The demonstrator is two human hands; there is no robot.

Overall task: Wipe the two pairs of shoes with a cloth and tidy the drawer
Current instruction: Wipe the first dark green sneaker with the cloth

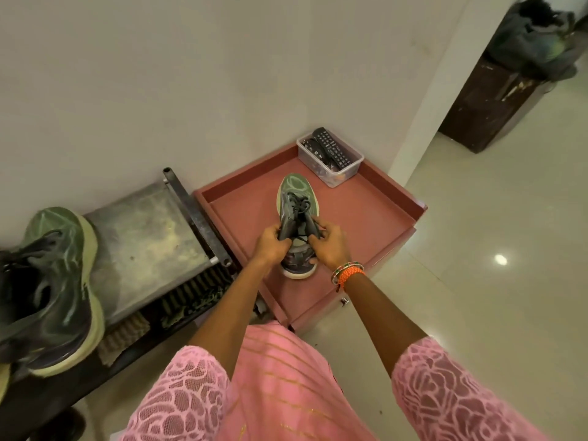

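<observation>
Other shoe: lying on the grey bench at your far left.
Left hand: your fingers curl round the collar of the green shoe.
Green shoe: on the pink tray-top, toe toward the wall.
Right hand: it pinches the opposite collar edge and lace.
Tip: no cloth shows; keep the collar spread evenly, steady the heel.

Glossy floor tiles, clear plastic box, lace sleeves
</observation>
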